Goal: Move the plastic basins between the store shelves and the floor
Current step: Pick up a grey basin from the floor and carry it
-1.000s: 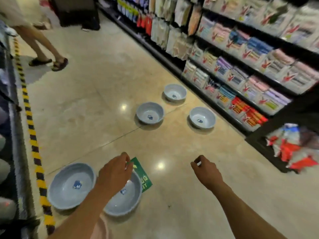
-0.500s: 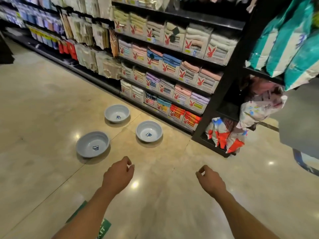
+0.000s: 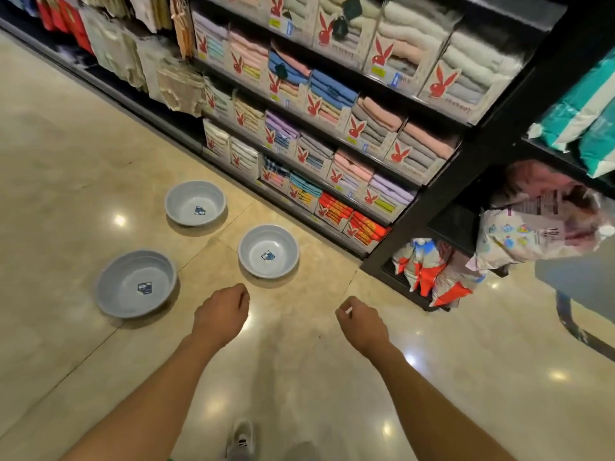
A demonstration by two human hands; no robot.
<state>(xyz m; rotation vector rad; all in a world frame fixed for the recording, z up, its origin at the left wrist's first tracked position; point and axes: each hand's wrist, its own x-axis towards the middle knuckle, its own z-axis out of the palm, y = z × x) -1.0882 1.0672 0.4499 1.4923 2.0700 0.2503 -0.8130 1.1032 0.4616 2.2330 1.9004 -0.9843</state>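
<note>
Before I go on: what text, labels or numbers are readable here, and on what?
"10": on the hanging printed pack at right.
Basin stickers: too small to read.
Towel boxes: red rabbit logo; wording underneath blurred.
Shelf price tags: unreadable.

Three basins on the floor mid-left of frame: near basin left, middle basin right, far basin above between them, shelves upper right, both hands lower centre.
</note>
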